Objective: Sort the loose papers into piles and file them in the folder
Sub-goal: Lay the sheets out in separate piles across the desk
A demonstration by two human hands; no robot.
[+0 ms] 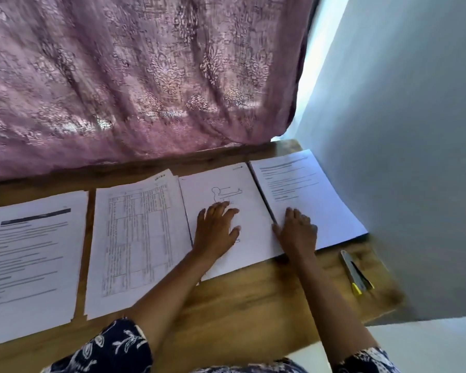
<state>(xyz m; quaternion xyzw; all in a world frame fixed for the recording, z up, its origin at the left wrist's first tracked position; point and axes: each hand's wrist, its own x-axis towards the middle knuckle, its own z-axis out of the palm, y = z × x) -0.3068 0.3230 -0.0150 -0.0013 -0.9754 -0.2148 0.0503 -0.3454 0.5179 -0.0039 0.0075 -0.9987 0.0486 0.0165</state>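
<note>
Sleeves: a dark sleeve with a white floral print (111,348) is showing at the bottom edge on the left, and a matching right sleeve (366,362) is showing at the bottom right corner.
Forearms: both bare forearms are reaching away from the body across the wooden table (248,300).
Tool by the wall: a grey metal tool (351,270), possibly a stapler, is lying near the table's right end. A yellow-tipped pen (357,289) is lying against it, and both are sitting apart from the papers.
Left hand: the left hand (217,230) is lying flat, palm down, with its fingers spread. It is pressing on the drawing pile and gripping nothing.
Right hand: the right hand (297,232) is also lying flat with straight fingers. It is resting on the near left corner of the rightmost pile and holding nothing.
Papers: four piles are lying side by side across the table.
Far-left pile: a text pile with a dark header bar (30,265) is sitting apart from its neighbour, with bare wood showing between them.
Second pile: a pile topped by a gridded form (137,238) is lying just left of the left hand.
Drawing pile: the drawing pile (250,200) is showing a line sketch of a figure just past the left fingertips.
Rightmost pile: the rightmost pile (315,189), printed text, is lying just beside the drawing pile and reaching towards the wall.
Curtain: a mauve patterned curtain (145,76) is hanging behind the table's far edge.
Wall: a pale wall (401,130) is rising along the right side.
</note>
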